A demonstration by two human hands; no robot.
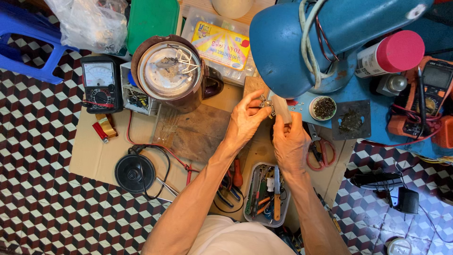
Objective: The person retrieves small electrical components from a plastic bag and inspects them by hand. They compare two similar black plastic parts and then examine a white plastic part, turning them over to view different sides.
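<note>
The blue desk lamp (302, 42) fills the top right; its shade hangs just above the hands and its arm runs out of the frame at the upper edge. Left of it an upturned kettle body (171, 72) shows its metal base and loose wires; its far side is hidden behind its own rim. Both stand on the cardboard-covered surface (94, 156), where a black round kettle base (135, 173) lies near the person's left forearm. A plastic tray of tools (267, 194) sits between the forearms, its near end cut off by the person's shirt.

The left hand (245, 120) is curled, thumb and fingertips pinched on a small metal part (267, 104) that is too small and too covered to make out. The right hand (289, 141) is closed around a flat pale piece (282, 109) that rises from its fingers and touches that part. Both are held up between the hands, under the lamp shade.
</note>
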